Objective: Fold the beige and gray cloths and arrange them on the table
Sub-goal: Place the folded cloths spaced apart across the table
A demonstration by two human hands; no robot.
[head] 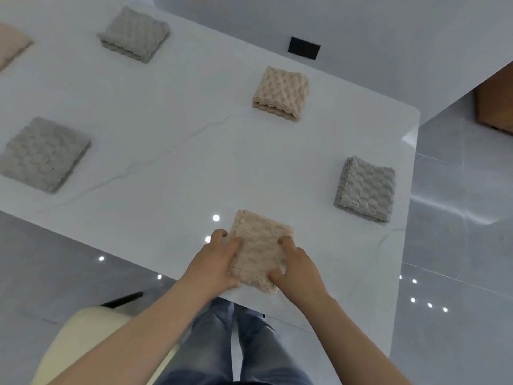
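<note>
- A folded beige cloth [259, 251] lies at the near edge of the white table [172, 129], one corner reaching the rim.
- The left hand [218, 262] presses on the cloth's left side, fingers spread flat over it, gripping nothing.
- The right hand [298, 266] rests on the cloth's right side; its forefinger lies on top and its thumb is at the near edge. Whether it pinches the fabric I cannot tell.
- A folded gray cloth [366, 188] sits near the right edge of the table, well apart from the hands.
- Another folded beige cloth [281, 94] lies toward the far right corner.
- Two more gray cloths lie folded: one [134, 33] by the far edge, one [43, 154] near the left side.
- A pale chair [83, 343] stands beside the person's jeans [222, 343].
</note>
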